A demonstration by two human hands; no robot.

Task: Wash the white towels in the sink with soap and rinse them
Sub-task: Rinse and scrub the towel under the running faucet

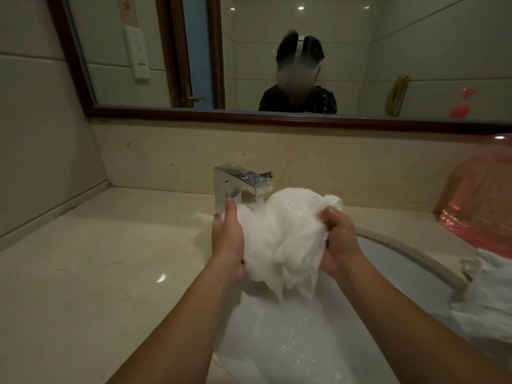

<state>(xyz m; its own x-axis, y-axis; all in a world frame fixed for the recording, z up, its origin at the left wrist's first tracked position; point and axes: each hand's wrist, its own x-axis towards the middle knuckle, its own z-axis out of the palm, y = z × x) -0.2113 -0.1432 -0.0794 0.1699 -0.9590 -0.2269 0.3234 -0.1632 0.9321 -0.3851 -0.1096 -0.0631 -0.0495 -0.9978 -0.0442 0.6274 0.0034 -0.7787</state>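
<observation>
A wet white towel (279, 239) is bunched up above the sink (393, 250), right under the chrome faucet (238, 184), whose water runs onto it. My left hand (228, 239) holds the towel's left side, fingers pointing up along it. On the towel's right edge my right hand (339, 239) grips a fold with curled fingers. Suds and foamy water fill the basin below. The towel's lower tips hang and drip.
More white cloth (487, 297) lies on the sink's right rim. A pink plastic basin (482, 206) stands at the right on the beige counter (97, 259). A framed mirror (277, 119) hangs behind the faucet, showing a person's reflection.
</observation>
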